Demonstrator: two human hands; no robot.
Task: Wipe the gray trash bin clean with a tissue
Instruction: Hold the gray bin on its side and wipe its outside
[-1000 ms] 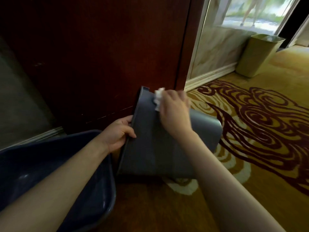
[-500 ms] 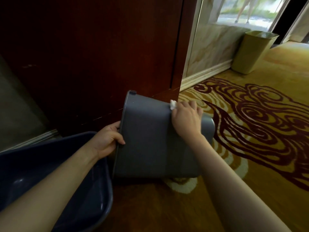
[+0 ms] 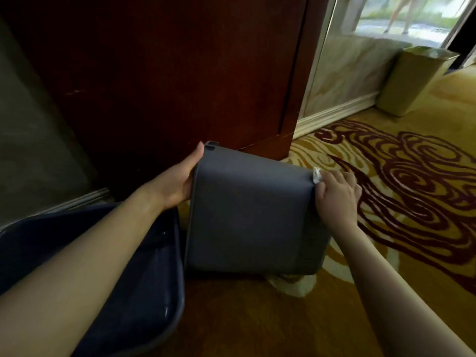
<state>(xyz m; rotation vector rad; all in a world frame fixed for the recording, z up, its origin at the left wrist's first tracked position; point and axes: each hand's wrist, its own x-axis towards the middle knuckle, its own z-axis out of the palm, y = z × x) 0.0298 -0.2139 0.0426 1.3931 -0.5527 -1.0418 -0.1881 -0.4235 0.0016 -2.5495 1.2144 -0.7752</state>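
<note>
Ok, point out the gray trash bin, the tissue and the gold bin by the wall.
gray trash bin (image 3: 252,217): head view, middle of its upturned side wall.
tissue (image 3: 316,175): head view, the white wad showing above the right hand's fingers.
gold bin (image 3: 409,83): head view, middle of its front wall.

Left hand (image 3: 177,180) gripping; right hand (image 3: 337,195) curled, pressing.

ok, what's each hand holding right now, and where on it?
Left hand grips the gray bin by its open rim. Right hand holds a crumpled tissue in its fingers, pressed at the bin's bottom end.
</note>
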